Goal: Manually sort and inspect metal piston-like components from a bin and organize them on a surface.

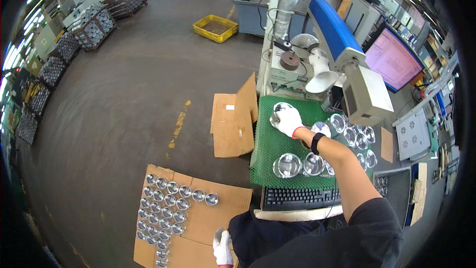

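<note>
My right hand (288, 121), in a white glove with a red cuff, is closed on a shiny metal piston (279, 110) near the far left corner of the green mesh mat (267, 141). The fingers cover part of this piston. More pistons stand on the mat, among them one (287, 166) at the near left and another (313, 164) beside it; my forearm hides some. Low beside my dark-clothed leg hangs my left hand (222, 247), gloved in white, its fingers slightly apart and nothing visible in them. Left of it, rows of pistons (170, 200) lie on a cardboard sheet (210, 226).
A marking machine with a blue arm (334, 25) and a grey head (366, 97) overhangs the mat. A keyboard (300, 197) lies along the bench's near edge, and a monitor (394, 59) stands right. Folded cardboard (232, 124) and a yellow tray (215, 28) are on the floor.
</note>
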A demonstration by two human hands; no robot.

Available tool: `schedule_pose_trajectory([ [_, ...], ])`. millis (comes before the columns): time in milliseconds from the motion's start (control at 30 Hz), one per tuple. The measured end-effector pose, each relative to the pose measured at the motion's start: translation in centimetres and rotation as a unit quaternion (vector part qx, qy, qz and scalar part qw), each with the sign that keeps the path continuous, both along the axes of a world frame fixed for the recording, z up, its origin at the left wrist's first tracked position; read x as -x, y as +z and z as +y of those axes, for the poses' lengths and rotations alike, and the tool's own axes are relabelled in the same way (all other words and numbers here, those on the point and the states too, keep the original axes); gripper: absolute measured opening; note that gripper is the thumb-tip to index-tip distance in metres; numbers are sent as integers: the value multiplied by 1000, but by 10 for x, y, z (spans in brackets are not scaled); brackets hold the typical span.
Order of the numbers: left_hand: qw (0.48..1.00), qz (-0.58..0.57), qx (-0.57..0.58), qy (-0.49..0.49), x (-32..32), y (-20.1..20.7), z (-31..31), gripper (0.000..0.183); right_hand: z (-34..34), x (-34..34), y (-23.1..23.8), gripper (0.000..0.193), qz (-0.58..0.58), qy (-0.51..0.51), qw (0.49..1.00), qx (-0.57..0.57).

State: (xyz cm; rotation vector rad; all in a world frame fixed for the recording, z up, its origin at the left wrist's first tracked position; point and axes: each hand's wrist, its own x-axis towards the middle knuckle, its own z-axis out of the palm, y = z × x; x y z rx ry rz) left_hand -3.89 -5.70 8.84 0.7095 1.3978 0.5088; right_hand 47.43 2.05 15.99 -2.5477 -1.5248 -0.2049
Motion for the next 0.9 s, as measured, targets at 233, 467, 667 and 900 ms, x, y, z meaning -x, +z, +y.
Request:
schedule_pose_trajectory([
  [233, 1000, 22, 0, -20, -27, -3, 10, 45, -15, -27, -15, 27, 42, -71, 990, 110],
  [467, 990, -49, -26, -132, -89, 42, 41, 50, -93, 78, 67, 40, 81, 191, 943, 260],
  [667, 967, -108, -86, -213, -114, 69, 49, 51, -127, 117, -5, 19, 71, 198, 972, 107],
  [900, 974, -167, 12, -154, -87, 65, 42, 46, -109, 167, 70, 21, 238, 215, 941, 104],
])
